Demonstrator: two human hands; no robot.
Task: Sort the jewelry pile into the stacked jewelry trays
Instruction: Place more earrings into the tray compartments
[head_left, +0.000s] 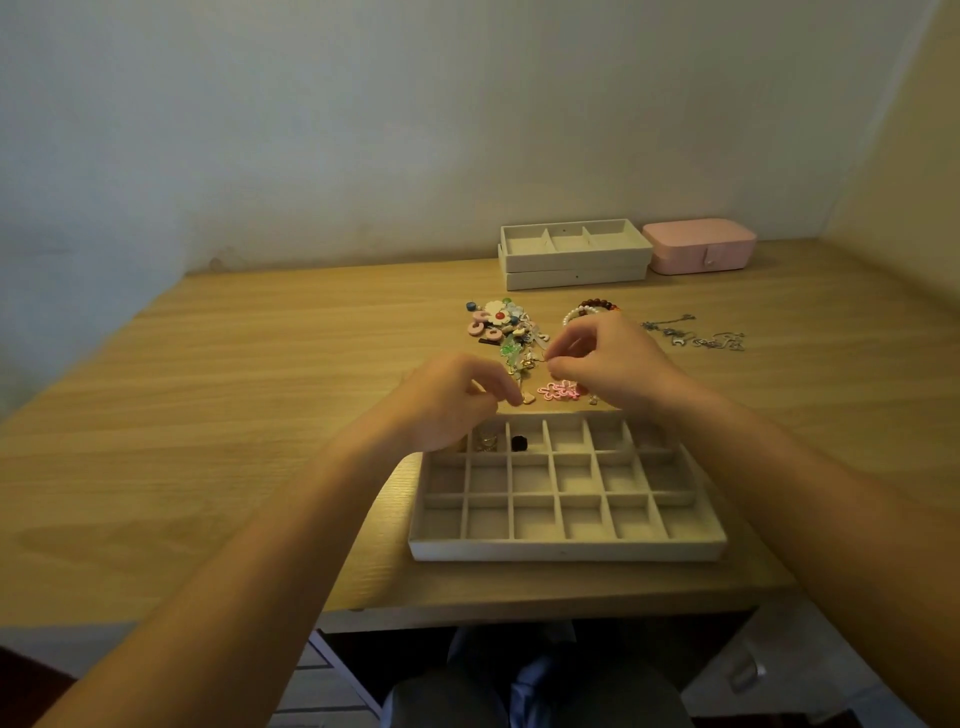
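A beige grid tray (566, 548) with many small compartments lies at the table's near edge; a ring (487, 441) and a dark piece (518, 443) sit in its far row. Beyond it lies the jewelry pile (506, 327) of coloured earrings and charms. My left hand (452, 400) hovers over the tray's far left corner, fingertips pinched on a small gold piece (527, 399). My right hand (608, 364) is over the pile's near end, thumb and forefinger pinched on a thin wire-like earring (545, 358). Pink flower earrings (560, 391) lie under it.
Two stacked beige trays (574, 253) stand at the back, the top one with three compartments. A pink closed jewelry box (698, 245) sits to their right. Bead bracelets (592, 306) and silver chains (696, 335) lie right of the pile. Walls close in behind and on the right.
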